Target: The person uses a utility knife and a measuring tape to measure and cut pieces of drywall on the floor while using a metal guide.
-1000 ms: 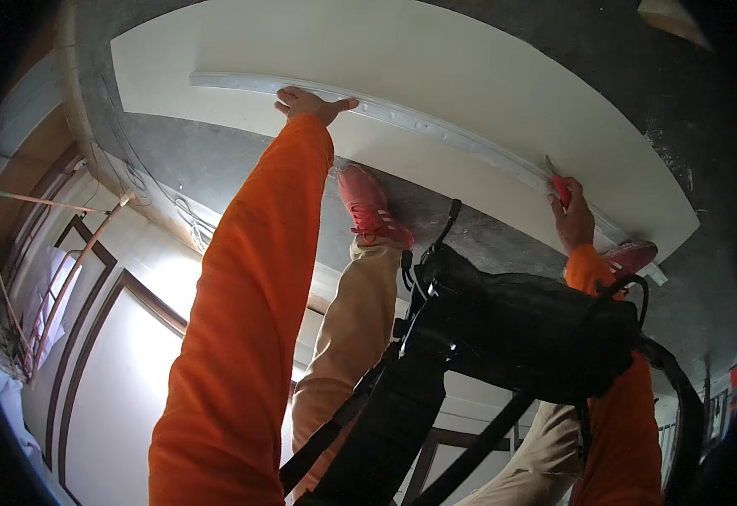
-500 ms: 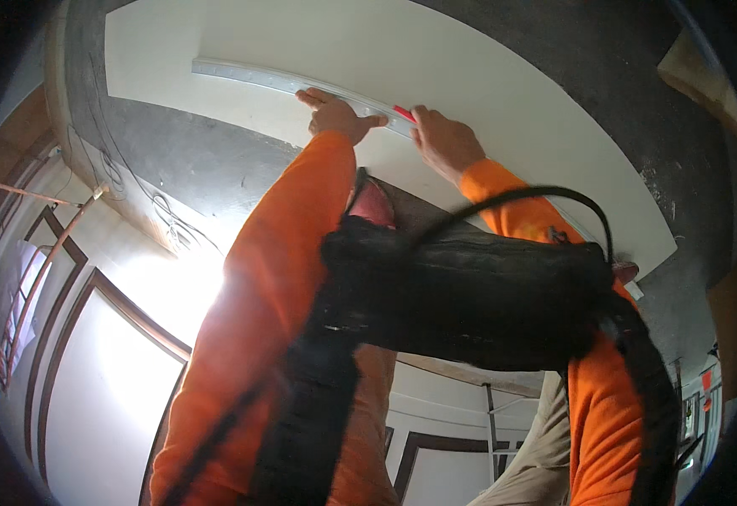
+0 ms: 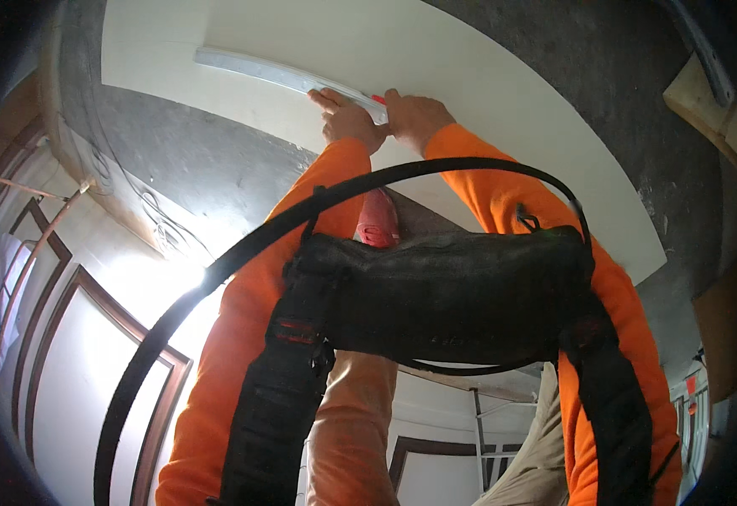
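Note:
On a large white board (image 3: 486, 101) lies a long silvery metal strip (image 3: 254, 69). My left hand (image 3: 350, 120) rests on the strip with its fingers stretched over it, pressing rather than wrapping round it. Its thumb side meets my right hand (image 3: 416, 118). That hand is closed around a slim red tool (image 3: 378, 99), whose end shows at the strip's edge; whether it is a pencil or a cutter I cannot tell. The strip's near right end is hidden by my hands.
Grey floor (image 3: 191, 139) surrounds the board. Loose cables (image 3: 162, 215) lie at the left, near a dark-framed white panel (image 3: 90, 371). A black bag (image 3: 444, 295) with straps hangs before me, above a pinkish-red object (image 3: 378, 221). A brown-edged board (image 3: 714, 105) stands at the far right.
My right hand has moved left along the strip with the red tool, up against my left hand. My left hand has shifted slightly right. The bag and its strap have swung.

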